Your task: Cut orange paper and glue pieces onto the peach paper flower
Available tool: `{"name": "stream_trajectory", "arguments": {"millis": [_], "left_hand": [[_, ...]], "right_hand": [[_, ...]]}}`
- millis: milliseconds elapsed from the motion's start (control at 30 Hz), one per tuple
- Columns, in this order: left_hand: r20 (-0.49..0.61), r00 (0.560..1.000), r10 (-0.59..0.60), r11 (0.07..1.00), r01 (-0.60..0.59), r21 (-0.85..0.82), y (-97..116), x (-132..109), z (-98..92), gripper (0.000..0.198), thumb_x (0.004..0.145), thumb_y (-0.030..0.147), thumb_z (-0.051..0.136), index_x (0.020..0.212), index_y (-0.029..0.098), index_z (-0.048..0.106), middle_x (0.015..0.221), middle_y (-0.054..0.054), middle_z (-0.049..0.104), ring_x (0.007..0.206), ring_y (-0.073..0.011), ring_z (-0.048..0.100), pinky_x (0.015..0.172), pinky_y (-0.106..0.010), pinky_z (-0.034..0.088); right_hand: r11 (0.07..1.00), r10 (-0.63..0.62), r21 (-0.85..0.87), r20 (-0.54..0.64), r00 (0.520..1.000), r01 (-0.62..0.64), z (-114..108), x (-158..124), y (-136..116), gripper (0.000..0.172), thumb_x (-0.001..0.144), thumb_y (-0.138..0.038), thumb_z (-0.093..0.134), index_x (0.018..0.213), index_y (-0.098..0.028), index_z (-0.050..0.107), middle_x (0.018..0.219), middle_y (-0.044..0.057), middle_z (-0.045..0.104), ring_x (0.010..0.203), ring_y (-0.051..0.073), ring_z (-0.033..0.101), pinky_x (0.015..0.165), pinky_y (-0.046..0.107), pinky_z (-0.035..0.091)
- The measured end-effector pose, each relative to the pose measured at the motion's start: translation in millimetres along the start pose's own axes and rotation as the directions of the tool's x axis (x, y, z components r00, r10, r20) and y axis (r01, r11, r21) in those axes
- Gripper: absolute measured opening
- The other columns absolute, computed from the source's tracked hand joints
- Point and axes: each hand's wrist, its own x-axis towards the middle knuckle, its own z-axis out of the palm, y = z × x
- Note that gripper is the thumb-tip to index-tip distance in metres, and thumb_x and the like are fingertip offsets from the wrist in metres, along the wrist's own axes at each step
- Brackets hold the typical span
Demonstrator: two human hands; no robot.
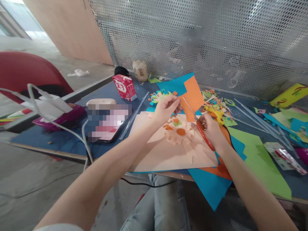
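Note:
My left hand (pixel 167 108) pinches the left edge of an orange sheet of paper (pixel 194 94), which is held up with a notch in its upper corner. In my right hand (pixel 211 128) are red-handled scissors (pixel 203 133), their blades lying against the orange paper near my left fingers. Below both hands a pale peach sheet (pixel 151 154) lies on the table. On it rests a fringed peach paper flower (pixel 178 141) with an orange round centre. Behind my left hand sits another fringed flower in blue, green and white (pixel 160 96).
Paper scraps (pixel 214 96) are heaped behind my right hand, beside a yellow tool (pixel 214 112). Blue (pixel 211 189) and green sheets (pixel 260 157) lie at the right. A phone (pixel 108 123), a red box (pixel 124 87) and cables (pixel 72 136) are at the left. A perforated metal panel (pixel 154 35) stands behind.

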Motion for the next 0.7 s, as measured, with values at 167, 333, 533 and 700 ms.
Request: {"name": "stream_trajectory", "arguments": {"millis": [167,333,533,700], "left_hand": [[0.027,1.0,-0.004,1.0,0.003,0.014,0.0,0.6,-0.4,0.011,0.079,0.02,0.051,0.069,0.017,0.051,0.056,0.002,0.059,0.044,-0.0073,0.054,0.041,-0.018,0.043],[0.018,1.0,0.003,0.999,-0.004,0.035,2.5,0.0,-0.3,0.013,0.08,0.017,0.048,0.068,0.016,0.051,0.055,0.002,0.059,0.045,-0.0067,0.053,0.042,-0.018,0.043],[0.07,0.997,-0.021,0.999,0.018,0.048,1.2,-1.5,0.3,0.012,0.079,0.021,0.052,0.068,0.016,0.052,0.056,0.001,0.059,0.044,-0.0075,0.053,0.042,-0.019,0.042],[0.067,0.997,-0.033,0.998,0.028,0.063,0.0,-1.5,0.2,0.013,0.078,0.02,0.053,0.066,0.016,0.053,0.054,0.002,0.058,0.043,-0.0066,0.052,0.041,-0.018,0.042]], "right_hand": [[1.0,0.011,0.006,0.015,1.0,-0.011,0.3,0.5,2.4,0.035,0.067,-0.048,0.062,0.075,-0.022,0.04,0.061,-0.004,0.048,0.051,0.011,0.045,0.047,0.022,0.032],[1.0,0.002,0.007,-0.005,1.0,-0.002,1.0,0.1,1.7,0.034,0.068,-0.047,0.062,0.072,-0.022,0.04,0.062,-0.003,0.048,0.05,0.01,0.044,0.047,0.023,0.032],[0.999,0.011,0.035,0.012,1.0,-0.011,1.4,0.9,3.3,0.034,0.067,-0.048,0.062,0.076,-0.022,0.041,0.065,-0.003,0.049,0.051,0.011,0.045,0.047,0.023,0.033],[1.0,0.015,0.025,0.005,1.0,-0.015,2.0,1.6,4.4,0.034,0.067,-0.049,0.061,0.074,-0.022,0.041,0.062,-0.003,0.049,0.05,0.011,0.044,0.047,0.023,0.033]]}}
